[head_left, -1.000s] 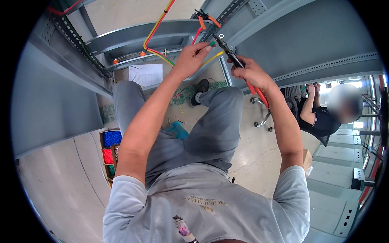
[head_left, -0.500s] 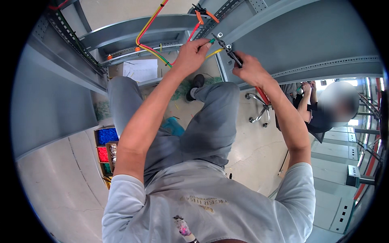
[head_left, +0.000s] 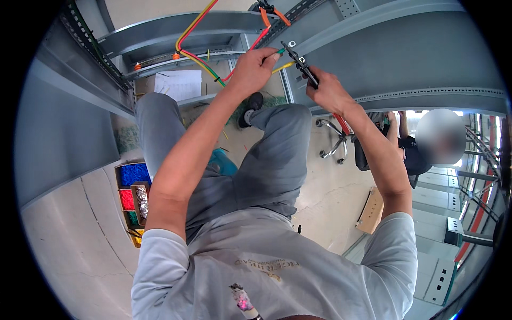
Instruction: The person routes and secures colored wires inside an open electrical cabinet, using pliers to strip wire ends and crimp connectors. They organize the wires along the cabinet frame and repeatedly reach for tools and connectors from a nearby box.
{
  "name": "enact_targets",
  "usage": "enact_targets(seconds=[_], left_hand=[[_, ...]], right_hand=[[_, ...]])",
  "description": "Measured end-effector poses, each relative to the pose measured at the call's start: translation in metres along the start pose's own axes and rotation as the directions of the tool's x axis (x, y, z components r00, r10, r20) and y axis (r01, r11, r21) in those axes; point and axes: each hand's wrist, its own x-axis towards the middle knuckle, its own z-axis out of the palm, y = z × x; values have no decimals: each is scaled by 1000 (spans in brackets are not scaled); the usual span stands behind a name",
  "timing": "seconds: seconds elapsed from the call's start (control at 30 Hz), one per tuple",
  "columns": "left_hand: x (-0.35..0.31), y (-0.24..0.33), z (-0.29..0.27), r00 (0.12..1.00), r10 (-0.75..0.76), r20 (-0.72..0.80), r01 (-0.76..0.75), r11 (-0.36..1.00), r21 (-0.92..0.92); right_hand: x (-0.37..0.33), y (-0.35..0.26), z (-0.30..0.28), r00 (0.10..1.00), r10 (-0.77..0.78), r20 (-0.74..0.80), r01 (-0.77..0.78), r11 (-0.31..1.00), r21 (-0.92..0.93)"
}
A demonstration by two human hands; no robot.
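My left hand (head_left: 253,70) is closed, pinching a wire end with a green sleeve (head_left: 281,51) between thumb and fingers. My right hand (head_left: 328,89) is wrapped round the handles of dark pliers (head_left: 303,68). Their jaws lie right beside the green sleeve, near a small ring terminal (head_left: 292,44); whether they grip it I cannot tell. A yellow wire (head_left: 284,67) passes below the left fingertips toward the pliers. Red, yellow and green wires (head_left: 184,52) run down from the top to behind my left hand. Orange-handled cutters (head_left: 265,17) rest above on the perforated rail.
Grey metal frame panels (head_left: 405,58) surround me. A paper sheet (head_left: 178,85) lies beyond my left knee. Boxes of blue, red, green and yellow pieces (head_left: 134,175) stand at left, with a small box of metal bits (head_left: 141,205). Another person (head_left: 413,152) sits at right.
The view has shifted slightly, so the floor things and the other person sit a little further left. Both hands keep the same grip at nearly the same spot.
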Motion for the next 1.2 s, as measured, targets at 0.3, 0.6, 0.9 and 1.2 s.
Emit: enact_targets(seconds=[0.3, 0.6, 0.9, 1.2], left_hand=[[-1, -20, 7, 1000, 17, -3, -17, 999, -41], [-5, -26, -2, 996, 88, -7, -87, 993, 86], [-130, -17, 121, 860, -297, 416, 503, 636, -586], [-97, -40, 221, 949, -248, 194, 242, 178, -954]], right_hand=[[13, 31, 31, 980, -117, -160, 126, 991, 46], [15, 26, 39, 976, -116, -186, 128, 990, 54], [19, 11, 59, 965, -71, -251, 71, 997, -6], [23, -1, 78, 956, -79, -281, 71, 997, -37]])
